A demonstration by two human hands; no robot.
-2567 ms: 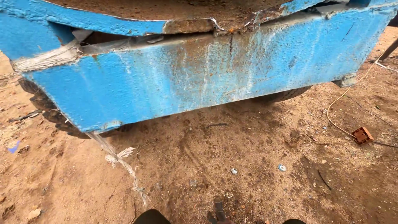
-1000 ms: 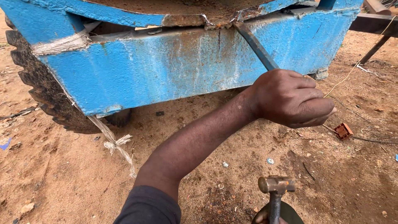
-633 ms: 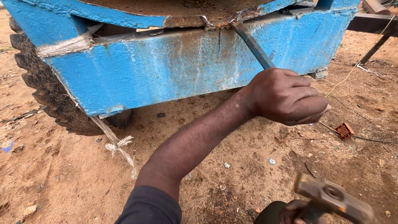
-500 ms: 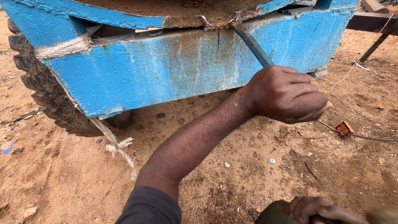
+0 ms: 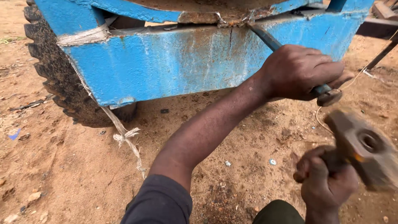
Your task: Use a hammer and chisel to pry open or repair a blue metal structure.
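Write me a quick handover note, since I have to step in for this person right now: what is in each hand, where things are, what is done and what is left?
Left hand: clenched around a chisel, its tip at the torn, rusty top seam of the blue metal panel, its mushroomed head sticking out behind the fist.
Right hand: grips a hammer, blurred, raised just below the chisel head.
Done: seam is already cracked and ragged beside the tip.
Left: seam not fully parted; probably more blows.
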